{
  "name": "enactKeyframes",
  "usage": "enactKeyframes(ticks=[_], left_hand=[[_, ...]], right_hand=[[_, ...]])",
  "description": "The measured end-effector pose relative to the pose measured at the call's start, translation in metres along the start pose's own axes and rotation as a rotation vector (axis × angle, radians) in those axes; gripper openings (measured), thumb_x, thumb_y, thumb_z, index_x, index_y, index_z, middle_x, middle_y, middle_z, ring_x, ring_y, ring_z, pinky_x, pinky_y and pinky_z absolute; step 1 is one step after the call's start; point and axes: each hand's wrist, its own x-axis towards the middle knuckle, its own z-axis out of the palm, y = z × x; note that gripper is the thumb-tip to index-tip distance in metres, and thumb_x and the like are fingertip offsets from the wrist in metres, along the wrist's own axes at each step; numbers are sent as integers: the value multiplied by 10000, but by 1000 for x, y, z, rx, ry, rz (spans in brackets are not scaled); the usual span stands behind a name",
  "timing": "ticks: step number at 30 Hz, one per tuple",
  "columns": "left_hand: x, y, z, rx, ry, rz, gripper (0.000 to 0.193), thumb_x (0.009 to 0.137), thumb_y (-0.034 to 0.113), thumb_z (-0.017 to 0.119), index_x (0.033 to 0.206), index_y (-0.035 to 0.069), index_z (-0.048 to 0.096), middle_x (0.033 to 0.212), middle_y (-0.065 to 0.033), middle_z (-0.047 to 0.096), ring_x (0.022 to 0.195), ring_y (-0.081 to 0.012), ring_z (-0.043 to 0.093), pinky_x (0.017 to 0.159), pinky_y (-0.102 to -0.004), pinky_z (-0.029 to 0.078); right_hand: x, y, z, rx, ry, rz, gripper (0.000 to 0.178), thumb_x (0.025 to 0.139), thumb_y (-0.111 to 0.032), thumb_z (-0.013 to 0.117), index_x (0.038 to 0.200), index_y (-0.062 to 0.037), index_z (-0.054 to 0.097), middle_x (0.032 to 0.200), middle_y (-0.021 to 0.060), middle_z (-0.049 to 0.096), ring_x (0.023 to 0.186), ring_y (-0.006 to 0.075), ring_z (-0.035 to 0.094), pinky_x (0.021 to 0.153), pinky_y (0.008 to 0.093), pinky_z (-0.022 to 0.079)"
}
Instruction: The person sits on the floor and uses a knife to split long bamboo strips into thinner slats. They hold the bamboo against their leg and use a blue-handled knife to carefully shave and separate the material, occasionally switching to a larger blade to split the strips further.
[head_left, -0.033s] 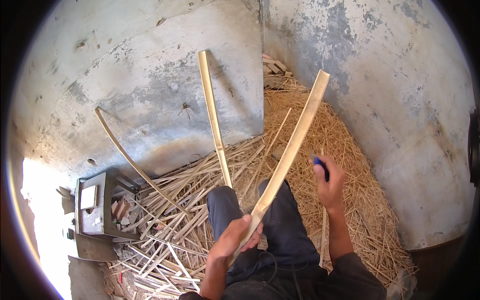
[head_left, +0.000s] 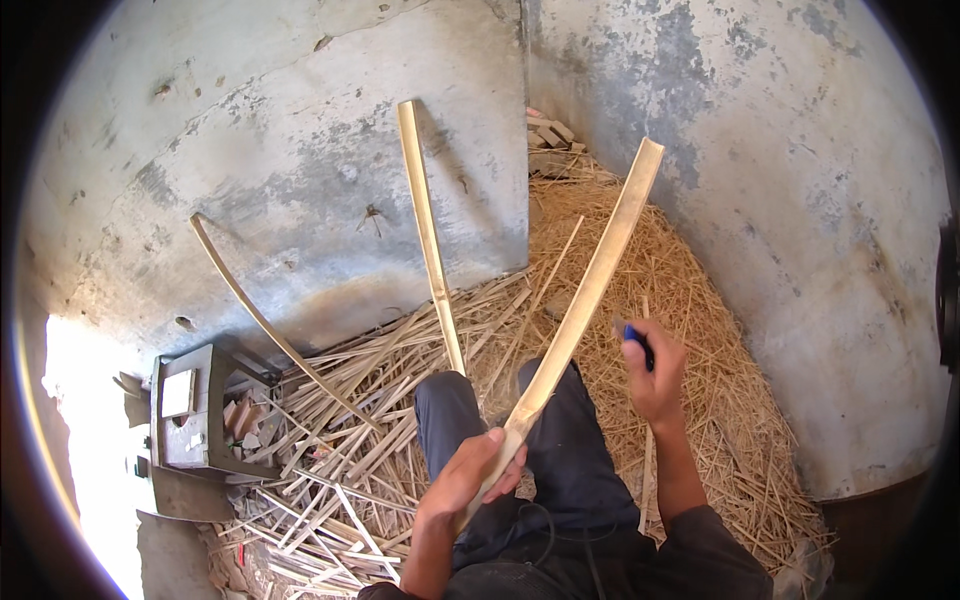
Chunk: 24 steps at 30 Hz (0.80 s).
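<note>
A long split bamboo strip [head_left: 582, 290], its hollow side showing, slants from my lap up toward the far right. My left hand [head_left: 470, 475] is closed around its near end, over my thighs. To the right of the strip, and apart from it, my right hand [head_left: 660, 372] is raised with its fingers closed on a small blue and black handled knife [head_left: 638, 343]. Only a little of its grey tip shows past the fingers. Another split bamboo strip [head_left: 428, 220] leans on the wall in front of my left knee.
A thin curved strip [head_left: 250, 303] leans against the wall at left. Beside it a grey metal box [head_left: 190, 430] lies open with scraps inside. Cut bamboo strips [head_left: 340, 400] cover the left floor; straw-like shavings [head_left: 710, 350] heap at right. Bricks [head_left: 552, 132] lie in the far corner.
My right hand with the knife has shifted very slightly left and down. My left hand and the bamboo strip look almost unmoved.
</note>
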Motion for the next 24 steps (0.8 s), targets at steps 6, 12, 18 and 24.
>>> enactKeyframes(ticks=[6, 12, 18, 24], left_hand=[[1, 3, 9, 3, 52, 64, 509, 1168, 420, 322, 1042, 11, 598, 743, -3, 502, 581, -92, 461, 534, -245, 386], [-1, 8, 14, 109, 80, 112, 509, 1176, 393, 296, 1048, 12, 610, 715, 14, 478, 583, -83, 421, 562, -242, 390], [-1, 8, 20, 375, 215, 273, 435, 1148, 364, 439, 1112, -27, 626, 680, -38, 542, 601, -128, 532, 568, -304, 416], [6, 11, 35, 741, 421, 420, 362, 1040, 252, 684, 1197, -65, 604, 708, -199, 657, 617, -376, 659, 572, -436, 473]], right_hand=[[-19, -21, 11, 66, -264, -228, 328, 959, -354, 766, 1002, -34, 706, 800, 101, 678, 648, 256, 687, 563, 337, 516], [-25, -26, 22, -5, -288, -319, 328, 917, -366, 804, 988, -58, 717, 746, 67, 631, 577, 246, 645, 511, 360, 492], [-21, -30, 22, -30, -270, -323, 324, 905, -366, 813, 991, -64, 729, 744, 56, 632, 567, 238, 643, 493, 347, 486], [-24, -33, 26, -33, -281, -341, 354, 914, -390, 803, 954, -45, 733, 719, 69, 644, 547, 237, 636, 484, 344, 478]])
